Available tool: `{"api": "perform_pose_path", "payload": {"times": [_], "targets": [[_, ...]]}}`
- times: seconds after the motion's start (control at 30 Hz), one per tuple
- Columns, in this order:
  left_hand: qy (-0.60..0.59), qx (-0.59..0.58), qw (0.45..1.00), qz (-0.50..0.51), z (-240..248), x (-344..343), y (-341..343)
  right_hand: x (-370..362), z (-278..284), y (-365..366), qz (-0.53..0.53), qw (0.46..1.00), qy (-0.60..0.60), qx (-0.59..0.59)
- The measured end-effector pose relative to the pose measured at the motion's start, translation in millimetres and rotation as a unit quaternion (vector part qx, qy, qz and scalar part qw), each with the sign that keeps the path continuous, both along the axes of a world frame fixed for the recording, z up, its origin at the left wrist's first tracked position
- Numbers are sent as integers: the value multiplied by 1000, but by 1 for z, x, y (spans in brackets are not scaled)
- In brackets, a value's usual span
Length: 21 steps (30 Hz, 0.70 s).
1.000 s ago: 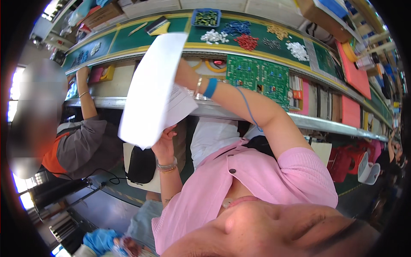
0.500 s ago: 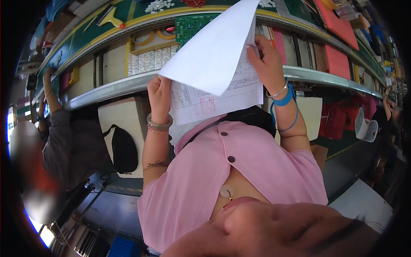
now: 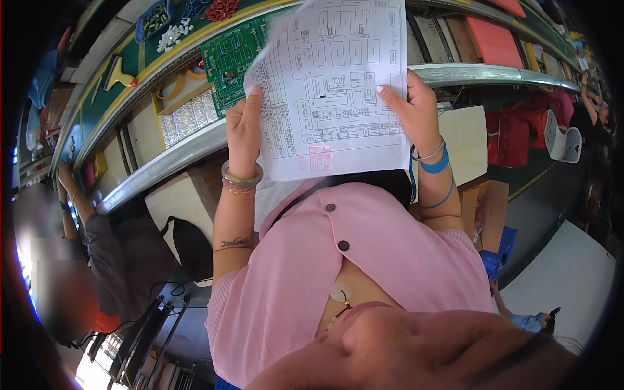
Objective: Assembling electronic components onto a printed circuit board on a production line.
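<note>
Since half a second ago the paper sheet (image 3: 331,84) has flattened out, its printed diagram side now facing the camera, and both hands have shifted to its side edges. Left hand (image 3: 244,127) is gripping the sheet's left edge, thumb lying on the printed face, fingers closed behind it; right hand (image 3: 413,107) is pinching the right edge the same way, so the sheet is spanning the gap between the two hands, held up in front of the pink shirt (image 3: 364,260). Behind the sheet's upper left corner a green circuit board (image 3: 227,62) is lying on the curved workbench (image 3: 156,162), whose metal rim is running just behind the sheet's lower half. Beyond the sheet's right edge a red stool (image 3: 513,130) and a white seat (image 3: 562,140) are standing near each other, with floor showing below them. Well left of the sheet another person's arm (image 3: 75,201) is reaching toward the bench.
</note>
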<state>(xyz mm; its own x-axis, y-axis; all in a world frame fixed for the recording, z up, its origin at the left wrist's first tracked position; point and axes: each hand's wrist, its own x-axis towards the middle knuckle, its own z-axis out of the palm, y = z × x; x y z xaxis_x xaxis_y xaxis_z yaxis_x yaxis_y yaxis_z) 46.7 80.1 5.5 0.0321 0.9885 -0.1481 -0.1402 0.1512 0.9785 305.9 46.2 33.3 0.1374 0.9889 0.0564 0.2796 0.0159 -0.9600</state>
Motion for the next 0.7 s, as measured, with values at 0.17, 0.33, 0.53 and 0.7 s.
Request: {"api": "perform_pose_path", "payload": {"times": [0.17,0.33,0.53,0.7], "targets": [[30,25,999,7,0,8,-1,3,7,-2,-3,999,25,19],[56,46,997,17,0,5,-2,2,1,-1,-18,998,36,39],[104,110,987,52,7,7,-3,0,1,-3,-30,996,26,84],[115,112,986,53,11,8,2,-1,-2,0,-29,995,45,82]]}}
